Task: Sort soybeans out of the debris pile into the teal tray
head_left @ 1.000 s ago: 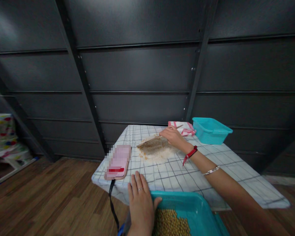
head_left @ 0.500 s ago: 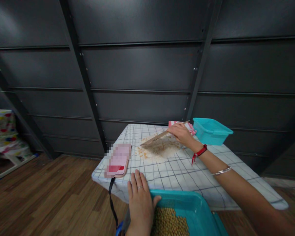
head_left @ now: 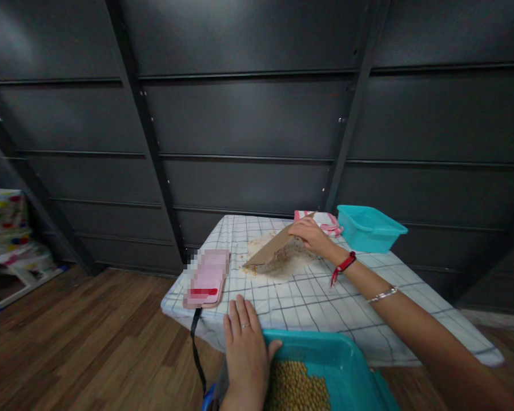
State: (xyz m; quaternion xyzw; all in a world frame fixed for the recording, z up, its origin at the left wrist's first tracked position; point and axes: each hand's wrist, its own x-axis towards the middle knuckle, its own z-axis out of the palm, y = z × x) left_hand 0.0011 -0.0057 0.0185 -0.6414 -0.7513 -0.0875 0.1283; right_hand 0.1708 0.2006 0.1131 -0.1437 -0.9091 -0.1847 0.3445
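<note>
In the head view, my right hand (head_left: pixel 310 235) grips the upper right end of a flat piece of cardboard (head_left: pixel 272 246). The card slants down to the left, its lower edge against a patch of pale powder and small tan bits (head_left: pixel 285 267) spread on the checked tablecloth (head_left: pixel 321 311). My left hand (head_left: pixel 245 348) lies over the left rim of a teal tub (head_left: pixel 346 359) at the table's near edge. Its fingers are stretched out, and its thumb reaches over inside the rim. Brownish-green dried beans or peas (head_left: pixel 300 388) fill the tub's left part.
A pink phone-like item (head_left: pixel 209 277), partly pixelated, lies at the table's left, with a black strap (head_left: pixel 195 342) hanging below. Toward the back right stand a second teal tub (head_left: pixel 370 231) and a folded pink-striped cloth (head_left: pixel 332 224). A dark panelled wall (head_left: pixel 244 120) rises behind the table.
The cardboard has tilted, showing more of its face, and its lower edge has come nearer me across the powder. My right hand has shifted slightly left; my left hand keeps its place.
</note>
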